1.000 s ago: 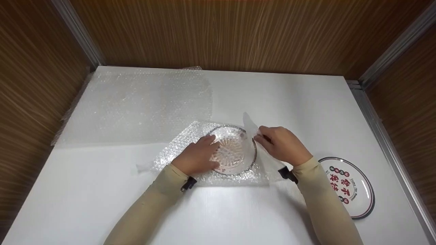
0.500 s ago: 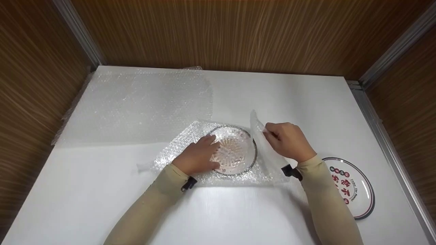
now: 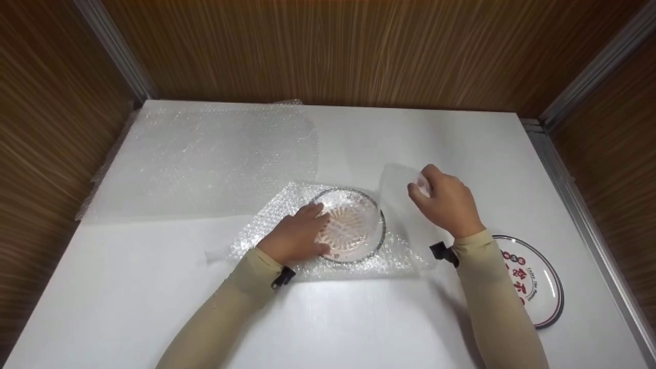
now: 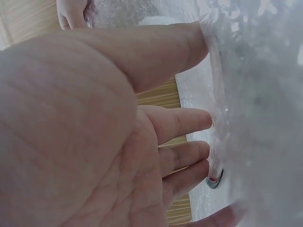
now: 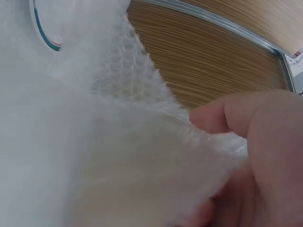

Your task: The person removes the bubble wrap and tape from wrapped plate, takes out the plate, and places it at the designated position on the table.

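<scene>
A: Take twelve o'clock as straight away from you on the tabletop (image 3: 333,318). Your round plate (image 3: 353,225) lies near the middle, directly at three o'clock from your left grip (image 3: 297,233).

B: And that grip is spread wide with nothing clasped; your fingertips rest over the plate's nine o'clock side.

A: How is your right grip (image 3: 447,204)?

B: Pinched, thumb against fingers, on a flap (image 3: 397,205) of bubble wrap that you hold up off the tabletop. From there the plate sits towards eight or nine o'clock, near your hand but apart from it.

A: You have bubble wrap (image 3: 279,212) spread out around the plate, too, with the raised flap along its three o'clock edge. I can't tell whether a layer also covers the plate.

B: Further out, your large bubble-wrap sheet (image 3: 205,159) lies flat at ten o'clock from the plate. A second plate (image 3: 540,292), printed with red characters, sits between three and four o'clock, partly hidden by your right sleeve (image 3: 497,302).
</scene>
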The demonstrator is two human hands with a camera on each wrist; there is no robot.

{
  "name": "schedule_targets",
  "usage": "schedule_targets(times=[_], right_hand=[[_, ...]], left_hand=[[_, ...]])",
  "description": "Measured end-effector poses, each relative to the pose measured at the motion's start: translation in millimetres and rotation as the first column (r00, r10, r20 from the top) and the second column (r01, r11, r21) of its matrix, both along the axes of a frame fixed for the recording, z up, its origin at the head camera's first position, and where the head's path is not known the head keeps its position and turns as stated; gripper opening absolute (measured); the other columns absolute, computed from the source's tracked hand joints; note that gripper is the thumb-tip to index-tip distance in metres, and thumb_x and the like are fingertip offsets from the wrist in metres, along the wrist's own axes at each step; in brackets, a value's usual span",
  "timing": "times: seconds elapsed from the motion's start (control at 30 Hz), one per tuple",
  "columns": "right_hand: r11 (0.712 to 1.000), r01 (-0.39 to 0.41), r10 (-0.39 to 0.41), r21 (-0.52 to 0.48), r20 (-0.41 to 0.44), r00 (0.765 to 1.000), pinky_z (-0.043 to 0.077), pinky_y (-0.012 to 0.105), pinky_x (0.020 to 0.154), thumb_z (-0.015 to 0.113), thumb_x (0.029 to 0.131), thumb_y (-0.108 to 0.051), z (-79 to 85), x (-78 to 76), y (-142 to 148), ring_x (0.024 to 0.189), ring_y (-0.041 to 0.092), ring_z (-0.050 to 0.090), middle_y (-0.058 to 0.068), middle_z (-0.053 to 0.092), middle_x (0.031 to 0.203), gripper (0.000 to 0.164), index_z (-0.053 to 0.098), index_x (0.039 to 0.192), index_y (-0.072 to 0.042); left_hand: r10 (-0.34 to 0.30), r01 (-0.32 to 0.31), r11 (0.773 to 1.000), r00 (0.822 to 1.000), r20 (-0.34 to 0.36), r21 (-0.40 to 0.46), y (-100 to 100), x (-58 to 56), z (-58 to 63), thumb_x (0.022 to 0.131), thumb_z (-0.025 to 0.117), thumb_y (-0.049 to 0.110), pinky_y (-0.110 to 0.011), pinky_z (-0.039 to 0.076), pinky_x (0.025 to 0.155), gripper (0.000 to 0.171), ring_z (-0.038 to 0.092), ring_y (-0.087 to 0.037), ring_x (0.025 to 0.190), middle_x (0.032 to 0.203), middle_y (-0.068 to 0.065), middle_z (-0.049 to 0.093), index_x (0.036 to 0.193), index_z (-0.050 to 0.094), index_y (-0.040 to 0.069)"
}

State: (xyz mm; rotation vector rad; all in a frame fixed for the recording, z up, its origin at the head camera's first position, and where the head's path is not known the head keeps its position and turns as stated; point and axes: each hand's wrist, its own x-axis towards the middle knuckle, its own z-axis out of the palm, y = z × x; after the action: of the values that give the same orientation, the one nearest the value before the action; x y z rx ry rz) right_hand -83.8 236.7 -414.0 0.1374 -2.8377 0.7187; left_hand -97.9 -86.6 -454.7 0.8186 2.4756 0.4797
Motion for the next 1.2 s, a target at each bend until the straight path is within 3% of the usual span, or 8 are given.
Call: schedule_targets(times=[0.07,0.17,0.33,0.43,0.57,0.67,0.87,1.2], right_hand=[[1.0,-0.015,0.015,-0.01,-0.035,0.999,0.043,0.042,0.065,0.067,0.096,-0.023,7.3,4.5,-3.7,0.075,0.028,0.053,0.012,0.058,0.085,0.032,0.06,0.118,-0.001],[0.993,-0.112,0.106,-0.019,-0.196,0.975,0.046,0.047,0.088,0.07,0.093,-0.017,22.8,16.2,-14.3,0.104,0.035,0.057,0.02,0.06,0.114,0.049,0.053,0.135,0.003],[0.939,-0.343,0.306,-0.012,-0.424,0.852,0.043,0.048,0.108,0.068,0.089,-0.007,41.9,40.8,-44.5,0.125,0.038,0.054,0.021,0.058,0.134,0.049,0.056,0.136,0.003],[0.881,-0.468,0.458,0.073,-0.383,0.802,0.042,0.048,0.113,0.067,0.09,-0.007,36.0,43.3,-63.1,0.134,0.037,0.052,0.018,0.055,0.145,0.052,0.057,0.14,-0.001],[0.792,-0.568,0.608,0.223,-0.21,0.765,0.031,0.049,0.121,0.069,0.094,-0.011,14.4,34.9,-77.1,0.149,0.035,0.038,0.015,0.042,0.161,0.056,0.054,0.148,-0.005],[0.764,-0.58,0.624,0.283,-0.099,0.775,0.021,0.051,0.126,0.07,0.098,-0.019,-1.9,27.6,-78.1,0.155,0.034,0.027,0.014,0.035,0.165,0.056,0.053,0.15,-0.005],[0.782,-0.527,0.556,0.332,0.01,0.831,0.011,0.052,0.127,0.066,0.101,-0.035,-17.7,17.4,-67.6,0.156,0.033,0.023,0.015,0.039,0.163,0.054,0.059,0.145,-0.004],[0.883,-0.323,0.313,0.341,0.085,0.946,0.007,0.064,0.124,0.073,0.096,-0.035,-17.2,13.5,-49.3,0.15,0.042,0.034,0.02,0.061,0.141,0.054,0.063,0.14,-0.004]], left_hand=[[-0.001,0.001,1.0,1.0,0.005,-0.003,0.3,0.2,0.1,0.098,0.064,0.04,-0.06,0.015,0.124,0.08,0.007,-0.029,0.16,0.173,-0.011,0.012,0.163,0.029,0.009],[-0.003,0.003,1.0,1.0,0.008,-0.008,0.7,0.1,0.5,0.097,0.065,0.041,-0.06,0.015,0.124,0.08,0.007,-0.029,0.16,0.173,-0.011,0.012,0.163,0.03,0.01],[-0.002,0.002,1.0,1.0,-0.003,-0.019,1.8,-2.6,1.0,0.098,0.066,0.041,-0.061,0.017,0.123,0.08,0.008,-0.03,0.159,0.172,-0.011,0.014,0.162,0.031,0.009],[0.003,-0.004,1.0,0.999,-0.033,-0.028,1.8,-3.7,0.2,0.097,0.068,0.041,-0.061,0.021,0.123,0.08,0.011,-0.03,0.159,0.172,-0.012,0.016,0.162,0.033,0.009],[-0.007,0.003,0.999,0.997,-0.076,-0.051,1.8,-3.7,-1.6,0.097,0.068,0.042,-0.061,0.026,0.121,0.079,0.015,-0.031,0.158,0.171,-0.013,0.02,0.16,0.037,0.007],[-0.016,0.011,0.998,0.997,-0.082,-0.055,2.3,-3.0,-1.7,0.097,0.068,0.042,-0.062,0.027,0.12,0.078,0.015,-0.032,0.158,0.17,-0.014,0.021,0.159,0.038,0.005],[-0.007,0.006,1.0,0.999,-0.038,-0.023,2.9,-0.3,-0.4,0.097,0.067,0.039,-0.062,0.022,0.122,0.077,0.013,-0.033,0.158,0.171,-0.015,0.019,0.159,0.037,0.006],[0.001,-0.001,1.0,1.0,-0.002,-0.022,2.5,1.0,2.0,0.098,0.065,0.041,-0.061,0.017,0.123,0.08,0.008,-0.03,0.159,0.173,-0.011,0.012,0.163,0.03,0.009]])
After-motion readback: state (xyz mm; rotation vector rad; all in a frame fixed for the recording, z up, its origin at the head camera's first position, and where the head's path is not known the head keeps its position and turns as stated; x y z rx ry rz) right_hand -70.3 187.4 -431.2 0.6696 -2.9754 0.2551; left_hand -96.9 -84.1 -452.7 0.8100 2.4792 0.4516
